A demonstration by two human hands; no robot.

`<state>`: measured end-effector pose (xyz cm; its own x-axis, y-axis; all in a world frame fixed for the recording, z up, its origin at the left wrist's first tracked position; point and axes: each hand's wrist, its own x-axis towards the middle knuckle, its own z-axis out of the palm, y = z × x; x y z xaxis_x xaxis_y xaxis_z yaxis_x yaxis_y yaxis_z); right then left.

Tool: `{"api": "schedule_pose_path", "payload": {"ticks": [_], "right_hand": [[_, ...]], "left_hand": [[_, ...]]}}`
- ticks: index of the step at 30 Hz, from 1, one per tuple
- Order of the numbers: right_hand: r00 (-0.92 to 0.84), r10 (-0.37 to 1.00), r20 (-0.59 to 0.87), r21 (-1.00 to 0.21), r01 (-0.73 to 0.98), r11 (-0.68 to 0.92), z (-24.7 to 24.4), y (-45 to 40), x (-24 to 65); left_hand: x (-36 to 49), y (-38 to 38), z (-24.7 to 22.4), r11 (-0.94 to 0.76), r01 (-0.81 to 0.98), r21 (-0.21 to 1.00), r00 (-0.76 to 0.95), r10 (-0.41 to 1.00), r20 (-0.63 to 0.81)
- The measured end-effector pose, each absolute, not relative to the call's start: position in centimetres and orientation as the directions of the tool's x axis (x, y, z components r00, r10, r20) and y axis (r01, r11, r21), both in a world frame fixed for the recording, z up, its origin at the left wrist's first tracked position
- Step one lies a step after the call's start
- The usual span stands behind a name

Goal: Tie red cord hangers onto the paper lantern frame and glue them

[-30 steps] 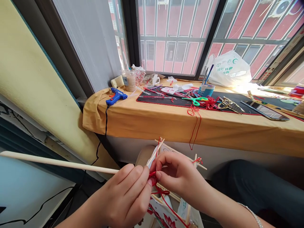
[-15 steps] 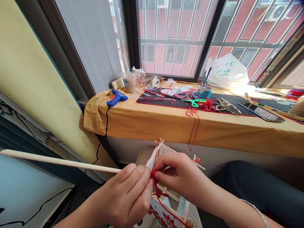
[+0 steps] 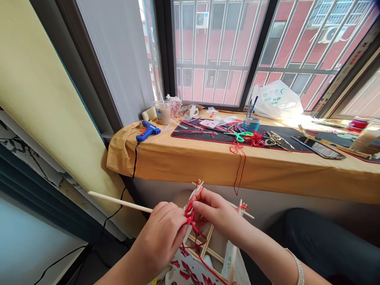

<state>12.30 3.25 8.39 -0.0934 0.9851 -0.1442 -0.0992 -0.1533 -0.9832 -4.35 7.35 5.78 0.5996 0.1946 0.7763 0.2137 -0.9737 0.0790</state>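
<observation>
My left hand (image 3: pixel 163 229) is closed around a pale wooden stick (image 3: pixel 120 202) that points out to the left, and its fingertips also pinch red cord (image 3: pixel 190 215). Close beside it, my right hand (image 3: pixel 212 208) is closed, its thumb and index finger on the same red cord. Beneath both hands is a frame of thin wooden sticks (image 3: pixel 210 251) with white paper panels; the front panel (image 3: pixel 190 271) bears red flower shapes. Loose red cord hangs over the frame. Crossed stick ends tied with red cord show at its upper corners.
A table with an orange cloth (image 3: pixel 178 162) holds a blue glue gun (image 3: pixel 147 131), green scissors (image 3: pixel 240 136), a cup (image 3: pixel 162 113), a phone (image 3: pixel 319 147) and a white plastic bag (image 3: pixel 277 101). A dark-clothed leg (image 3: pixel 320 241) is at the right.
The stick's far end has moved right, showing less length on the left. More red cord shows between my hands, which sit slightly apart. The view has shifted a little.
</observation>
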Motion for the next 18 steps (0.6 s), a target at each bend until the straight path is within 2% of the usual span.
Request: {"api": "schedule_pose_path", "payload": {"ticks": [2,4,13,18], "right_hand": [[-0.121,0.987,-0.109,-0.994,0.000,-0.110,8.6,4.0,12.4],[-0.153,0.983,-0.101,-0.995,0.021,-0.099,8.9,4.6,12.5],[-0.059,0.995,-0.083,-0.996,0.018,-0.082,10.1,5.7,11.8],[-0.033,0.998,-0.054,-0.999,-0.003,-0.054,10.3,6.2,11.7]], "left_hand": [[-4.0,7.4,6.0,-0.941,0.207,0.268,0.573,0.338,0.747],[-3.8,7.4,6.3,-0.895,0.222,0.386,0.550,0.442,0.709],[-4.0,7.5,6.4,-0.648,0.231,0.726,0.534,0.708,0.462],[-3.8,7.8,7.5,-0.367,0.164,0.916,0.519,0.821,0.236]]}}
